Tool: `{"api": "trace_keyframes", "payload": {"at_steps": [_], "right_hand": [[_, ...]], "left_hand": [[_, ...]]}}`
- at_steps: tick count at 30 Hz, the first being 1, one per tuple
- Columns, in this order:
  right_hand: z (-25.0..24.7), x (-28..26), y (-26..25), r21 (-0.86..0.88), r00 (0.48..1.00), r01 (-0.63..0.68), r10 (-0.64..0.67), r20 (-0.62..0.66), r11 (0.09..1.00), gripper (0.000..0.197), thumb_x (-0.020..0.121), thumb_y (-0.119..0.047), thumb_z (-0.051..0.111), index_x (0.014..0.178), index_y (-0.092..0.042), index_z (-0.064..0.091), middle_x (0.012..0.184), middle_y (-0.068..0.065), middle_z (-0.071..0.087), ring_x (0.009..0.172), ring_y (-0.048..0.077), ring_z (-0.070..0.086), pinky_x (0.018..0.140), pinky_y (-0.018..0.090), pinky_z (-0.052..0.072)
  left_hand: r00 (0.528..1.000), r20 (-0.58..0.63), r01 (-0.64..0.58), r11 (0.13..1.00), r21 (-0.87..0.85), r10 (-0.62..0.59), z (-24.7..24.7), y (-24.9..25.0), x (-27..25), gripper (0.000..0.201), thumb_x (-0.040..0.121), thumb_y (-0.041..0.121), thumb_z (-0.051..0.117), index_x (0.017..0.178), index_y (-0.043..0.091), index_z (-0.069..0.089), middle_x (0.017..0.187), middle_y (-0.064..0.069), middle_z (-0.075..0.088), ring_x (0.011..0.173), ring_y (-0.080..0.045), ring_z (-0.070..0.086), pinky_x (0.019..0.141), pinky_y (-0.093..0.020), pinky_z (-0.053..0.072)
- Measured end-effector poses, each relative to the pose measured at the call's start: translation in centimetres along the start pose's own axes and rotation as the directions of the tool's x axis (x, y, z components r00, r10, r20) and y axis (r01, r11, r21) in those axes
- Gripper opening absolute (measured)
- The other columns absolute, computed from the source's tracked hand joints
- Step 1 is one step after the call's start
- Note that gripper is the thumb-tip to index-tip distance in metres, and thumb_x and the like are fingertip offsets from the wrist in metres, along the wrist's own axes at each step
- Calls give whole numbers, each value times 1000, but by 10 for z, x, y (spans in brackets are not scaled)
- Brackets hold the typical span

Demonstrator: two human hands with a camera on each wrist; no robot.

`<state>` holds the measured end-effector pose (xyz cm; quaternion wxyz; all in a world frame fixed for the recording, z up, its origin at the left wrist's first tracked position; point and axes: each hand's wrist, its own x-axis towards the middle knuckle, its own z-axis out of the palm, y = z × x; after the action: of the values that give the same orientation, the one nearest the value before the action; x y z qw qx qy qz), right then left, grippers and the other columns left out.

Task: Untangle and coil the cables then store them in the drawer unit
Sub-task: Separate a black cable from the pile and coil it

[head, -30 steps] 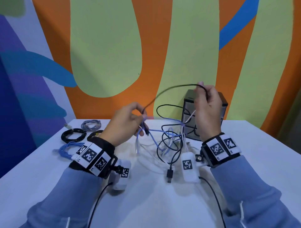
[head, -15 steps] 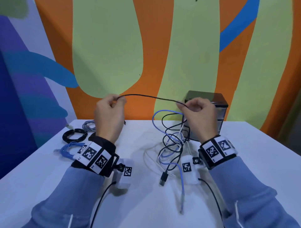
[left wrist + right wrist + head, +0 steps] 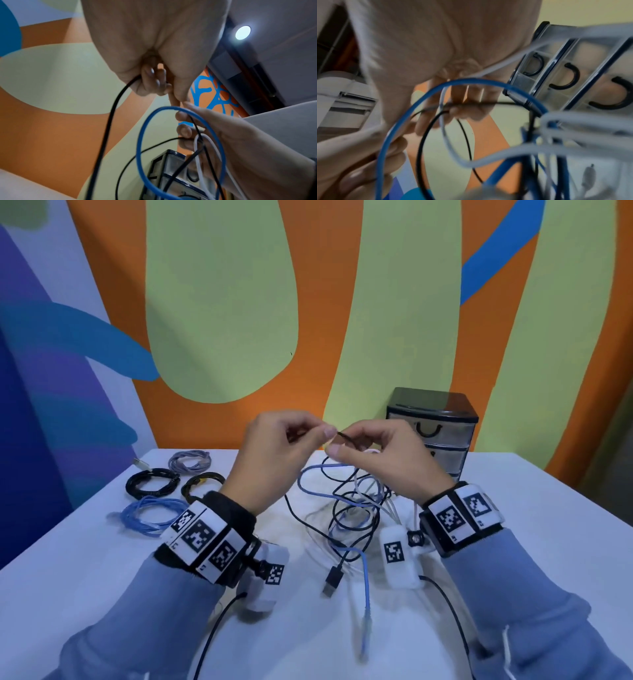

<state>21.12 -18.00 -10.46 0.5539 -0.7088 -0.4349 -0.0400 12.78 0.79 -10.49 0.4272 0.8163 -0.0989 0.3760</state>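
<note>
Above the table my left hand (image 3: 320,433) and right hand (image 3: 339,447) meet, thumbs and forefingers almost touching, and both pinch the same thin black cable (image 3: 343,435). In the left wrist view the black cable (image 3: 118,97) drops from my curled left fingers (image 3: 150,79). Seen from the right wrist, the right fingertips (image 3: 467,111) pinch the black cable (image 3: 505,103). Below hangs a tangle (image 3: 352,508) of black, blue and white cables; its black USB plug (image 3: 333,578) and a blue cable end (image 3: 365,614) lie on the white table (image 3: 102,570). The drawer unit (image 3: 442,436) stands behind my right hand, its drawers closed.
Several coiled cables lie at the table's left: a grey coil (image 3: 189,462), a black coil (image 3: 152,486), a black-and-yellow coil (image 3: 202,486) and a blue coil (image 3: 150,513). A painted wall runs close behind the table. Black leads run from both wrist cameras towards me.
My hands were spread apart with the black cable stretched between them; they have come together at the middle. The tangle below has sunk onto the table.
</note>
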Motion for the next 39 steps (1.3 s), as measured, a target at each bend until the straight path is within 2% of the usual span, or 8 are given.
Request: {"api": "trace_keyframes", "payload": {"at_steps": [6,9,13,18,21,27,35,39], "right_hand": [[-7,0,9,-115,983,-143,155,102,983,32,79,-34,92,108,-34,77,108,-11,75,86,11,71,82,29,58],[-9,1,14,-127,985,-151,160,69,980,30,81,-29,91,106,-33,75,112,-13,72,81,15,71,72,32,57],[-15,2,12,-79,992,-120,117,-39,990,25,84,-25,88,104,-31,74,110,1,72,60,21,51,59,29,48],[-23,5,14,45,986,-97,102,-130,994,37,93,2,72,117,-26,75,113,10,72,76,31,66,68,34,54],[-23,7,21,87,978,-96,110,-176,992,37,93,7,66,115,-21,77,109,10,71,74,32,66,69,32,54],[-16,7,18,244,964,-75,133,-230,967,36,94,10,65,117,-14,76,108,8,63,73,24,66,75,30,56],[-5,4,5,402,992,-70,107,-71,913,38,92,15,62,120,-6,73,113,15,71,93,26,70,90,37,60],[0,4,4,401,996,-38,66,-56,915,37,89,15,60,115,-7,74,110,13,75,95,25,71,85,37,59]], "left_hand": [[917,-398,11,1000,-18,-18,-13,-5,5,23,109,32,58,98,13,66,79,6,58,70,-7,45,65,-27,39],[868,-493,20,997,-78,-56,-16,-9,6,24,111,40,51,99,20,59,76,7,50,70,-16,44,65,-38,39],[814,-573,35,993,-109,-92,-20,-15,8,23,110,41,49,97,23,55,80,3,50,72,-24,46,65,-46,40],[714,-665,93,971,-221,-220,-33,-23,13,17,102,35,54,86,31,57,83,-3,57,76,-22,49,69,-42,41],[792,-511,216,936,-278,-334,-39,-25,15,20,91,27,62,72,25,68,70,5,62,73,-19,53,73,-39,41],[973,-74,200,960,-197,-218,-27,-3,6,21,100,17,71,82,10,78,70,-6,67,62,-15,49,61,-27,40],[937,329,156,984,-91,-118,1,4,-6,23,100,40,72,93,22,84,64,-8,50,64,-16,38,60,-30,29],[919,277,330,931,-155,-279,8,4,-4,44,106,43,61,95,5,78,69,-1,56,60,-18,49,54,-29,41]]}}
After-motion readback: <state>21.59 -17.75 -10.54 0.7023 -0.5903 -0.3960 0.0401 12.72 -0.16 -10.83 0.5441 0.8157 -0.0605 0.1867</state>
